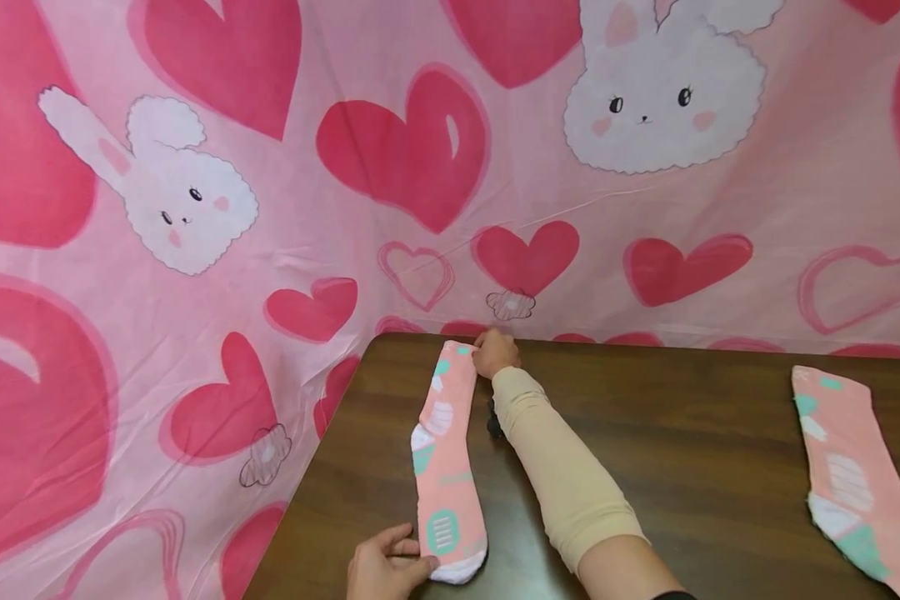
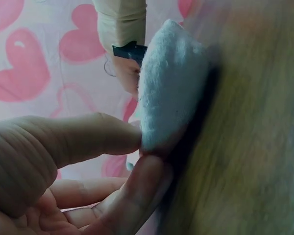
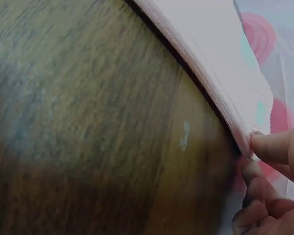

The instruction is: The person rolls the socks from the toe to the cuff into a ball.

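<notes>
A pink sock (image 1: 450, 467) with white toe and heel and green patches lies flat, lengthwise, near the table's left side. My left hand (image 1: 386, 562) pinches its white toe end between thumb and index finger; the left wrist view shows the toe (image 2: 169, 88) close up, standing slightly off the table. At the far end, my right hand (image 1: 497, 352) pinches the right corner of the cuff. In the right wrist view thumb and forefinger meet at the sock's cuff corner (image 3: 247, 142).
Another pink sock (image 1: 843, 475) of the same pattern lies at the right of the brown wooden table (image 1: 630, 433). A pink cloth (image 1: 420, 192) with hearts and rabbits hangs behind the table and along its left side. Something small and black (image 1: 494, 421) shows beside the right wrist.
</notes>
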{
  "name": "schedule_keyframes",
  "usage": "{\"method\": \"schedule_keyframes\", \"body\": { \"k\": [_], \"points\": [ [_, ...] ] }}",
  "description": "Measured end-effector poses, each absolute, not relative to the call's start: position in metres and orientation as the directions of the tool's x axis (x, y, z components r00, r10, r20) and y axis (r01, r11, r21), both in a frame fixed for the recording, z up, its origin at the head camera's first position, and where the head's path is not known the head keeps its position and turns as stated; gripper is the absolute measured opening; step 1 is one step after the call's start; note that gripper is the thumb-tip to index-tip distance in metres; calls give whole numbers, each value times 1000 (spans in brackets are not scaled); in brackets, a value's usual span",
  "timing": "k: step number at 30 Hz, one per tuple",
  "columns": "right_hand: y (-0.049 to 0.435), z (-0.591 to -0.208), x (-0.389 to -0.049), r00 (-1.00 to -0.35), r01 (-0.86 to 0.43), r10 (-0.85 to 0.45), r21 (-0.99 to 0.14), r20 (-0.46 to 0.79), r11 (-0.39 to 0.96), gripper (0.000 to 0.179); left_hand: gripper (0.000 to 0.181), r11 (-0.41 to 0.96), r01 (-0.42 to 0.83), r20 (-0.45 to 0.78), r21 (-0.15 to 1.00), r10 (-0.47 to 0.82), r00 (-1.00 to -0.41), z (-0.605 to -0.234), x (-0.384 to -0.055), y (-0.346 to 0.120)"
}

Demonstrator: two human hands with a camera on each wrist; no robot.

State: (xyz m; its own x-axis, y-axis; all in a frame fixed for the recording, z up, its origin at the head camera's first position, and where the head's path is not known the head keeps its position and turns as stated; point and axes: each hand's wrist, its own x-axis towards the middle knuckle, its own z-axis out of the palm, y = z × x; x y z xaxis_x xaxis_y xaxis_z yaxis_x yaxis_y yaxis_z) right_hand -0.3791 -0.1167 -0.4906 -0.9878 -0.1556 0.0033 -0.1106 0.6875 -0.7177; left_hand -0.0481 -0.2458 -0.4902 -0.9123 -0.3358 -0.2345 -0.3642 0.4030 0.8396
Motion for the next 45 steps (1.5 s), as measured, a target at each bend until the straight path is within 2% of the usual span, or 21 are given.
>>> {"method": "schedule_keyframes", "body": {
  "k": [5,8,11,20,25,33,45],
  "points": [
    [-114,-483,-378,-990,-123,-129,-741,49,661,8,62,230,-368,-306,901,-267,-914,-493,-54,-248],
    [-115,-477,-377,-988,-137,-140,-740,58,658,12,58,104,-381,-355,919,-208,-912,-493,-57,-250],
    [-116,-472,-376,-984,-159,-164,-740,67,654,18,56,44,-381,-367,924,-184,-912,-492,-58,-251],
    [-112,-465,-370,-977,-202,-184,-771,111,604,14,61,-43,-362,-364,931,-138,-921,-487,-54,-246],
    [-103,-458,-370,-965,-255,-206,-765,163,591,11,63,-58,-348,-353,936,-109,-929,-482,-55,-239],
    [-86,-452,-370,-963,-261,-205,-788,174,557,11,62,-83,-324,-329,942,-57,-943,-475,-56,-226],
    [-54,-443,-366,-955,-292,-201,-797,216,529,11,55,-174,-268,-248,948,128,-960,-472,-55,-205]
  ]
}}
